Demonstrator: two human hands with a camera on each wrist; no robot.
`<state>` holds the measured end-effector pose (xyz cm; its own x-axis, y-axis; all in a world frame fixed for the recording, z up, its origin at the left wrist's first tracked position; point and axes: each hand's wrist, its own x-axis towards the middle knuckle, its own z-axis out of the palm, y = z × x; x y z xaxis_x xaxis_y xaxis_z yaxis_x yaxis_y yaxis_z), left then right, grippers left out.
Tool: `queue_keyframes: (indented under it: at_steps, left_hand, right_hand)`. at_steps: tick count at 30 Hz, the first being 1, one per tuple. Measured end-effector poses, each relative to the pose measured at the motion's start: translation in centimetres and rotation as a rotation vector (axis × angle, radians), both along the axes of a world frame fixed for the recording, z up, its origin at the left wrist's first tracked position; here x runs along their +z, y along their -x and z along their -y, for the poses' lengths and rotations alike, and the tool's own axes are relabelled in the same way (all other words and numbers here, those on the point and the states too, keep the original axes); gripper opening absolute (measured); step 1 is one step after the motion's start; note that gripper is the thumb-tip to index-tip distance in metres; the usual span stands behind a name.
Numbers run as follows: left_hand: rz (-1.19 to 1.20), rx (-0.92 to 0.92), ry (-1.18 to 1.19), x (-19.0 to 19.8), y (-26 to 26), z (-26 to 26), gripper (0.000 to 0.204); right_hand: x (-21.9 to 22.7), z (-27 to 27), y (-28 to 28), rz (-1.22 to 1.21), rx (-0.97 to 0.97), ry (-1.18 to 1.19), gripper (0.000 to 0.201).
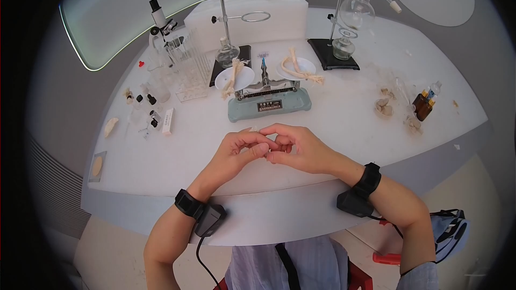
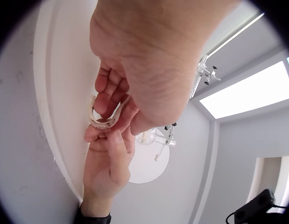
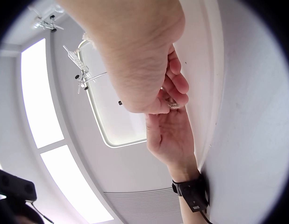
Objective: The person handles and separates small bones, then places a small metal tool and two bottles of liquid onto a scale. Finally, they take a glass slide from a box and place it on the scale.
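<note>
Both hands meet over the front middle of the white table, fingertips together around a small pale, curved dried slice (image 2: pixel 103 124) with a rough edge. My left hand (image 1: pixel 243 151) pinches it from one side, fingers bent. Opposite, my right hand (image 1: pixel 305 150) has its thumb and fingertips at the same slice. Fingers hide most of it in the head view; only a bit (image 3: pixel 171 103) shows between them in the right wrist view. Just beyond the hands stands a blue-green balance scale (image 1: pixel 270 106), with pale, rope-like strips (image 1: pixel 293 67) lying across its two white pans.
Iron stands with flasks (image 1: pixel 343 49) stand at the back. A microscope (image 1: pixel 159 19), a test-tube rack (image 1: pixel 191 88), small bottles (image 1: pixel 152 99) and another pale slice (image 1: pixel 111 127) are at left. Brown bottles (image 1: pixel 423 106) and dried pieces (image 1: pixel 384 108) lie at right.
</note>
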<state>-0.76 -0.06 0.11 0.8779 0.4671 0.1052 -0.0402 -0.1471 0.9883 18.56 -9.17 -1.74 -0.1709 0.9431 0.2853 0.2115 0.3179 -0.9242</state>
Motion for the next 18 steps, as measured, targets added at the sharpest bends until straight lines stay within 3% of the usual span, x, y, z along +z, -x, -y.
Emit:
queue_keyframes:
  at_steps: [18]
  left_hand:
    - [-0.022,0.012,-0.031,0.12,-0.02,0.05,0.02]
  right_hand:
    - [-0.33,-0.13,-0.03,0.01,-0.009,0.003,0.04]
